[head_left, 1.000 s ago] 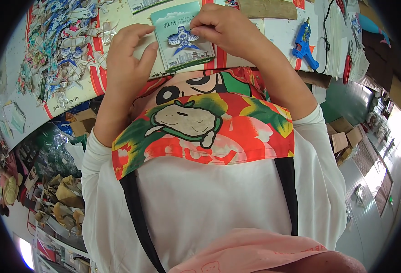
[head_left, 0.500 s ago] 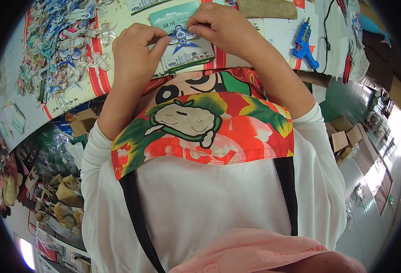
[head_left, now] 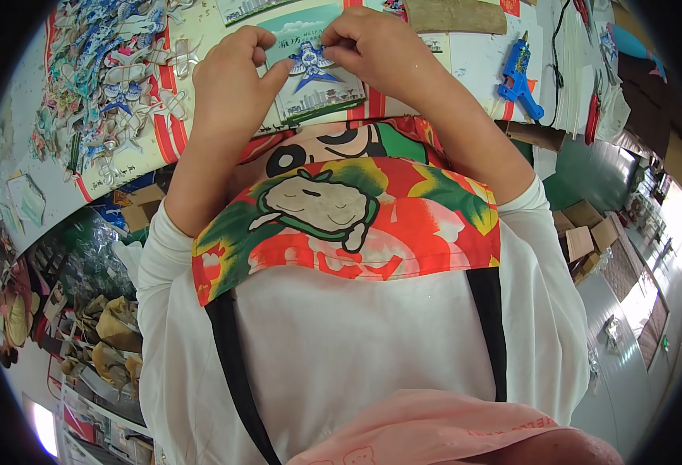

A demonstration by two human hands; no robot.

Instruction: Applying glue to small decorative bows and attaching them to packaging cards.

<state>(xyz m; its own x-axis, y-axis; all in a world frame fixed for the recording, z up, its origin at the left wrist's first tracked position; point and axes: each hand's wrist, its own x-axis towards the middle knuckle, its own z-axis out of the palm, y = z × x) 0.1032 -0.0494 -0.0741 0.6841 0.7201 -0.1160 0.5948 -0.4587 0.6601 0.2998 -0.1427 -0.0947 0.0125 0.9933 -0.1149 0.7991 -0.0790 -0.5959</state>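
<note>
A small blue-and-white swallow-shaped kite (head_left: 308,68) lies on a green and white printed card (head_left: 321,102) with a city skyline picture, at the table's near edge. My right hand (head_left: 379,50) pinches the tip of the kite's right wing between thumb and bent fingers. Just left of the kite, my left hand (head_left: 231,77) is open, its thumb and curled fingers apart with nothing between them. That thumb points at the left wing, close to it; whether it touches I cannot tell.
A heap of small coloured kites (head_left: 116,85) covers the left of the table. On the right lie a blue glue gun (head_left: 516,81) and red-handled scissors (head_left: 592,116). A brown board (head_left: 453,15) and another card (head_left: 248,9) sit farther back. Cardboard boxes (head_left: 585,232) stand lower right.
My left hand has let go of the kite's left wing, its fingers lifting up and away to the left. The right hand stays at the right wing.
</note>
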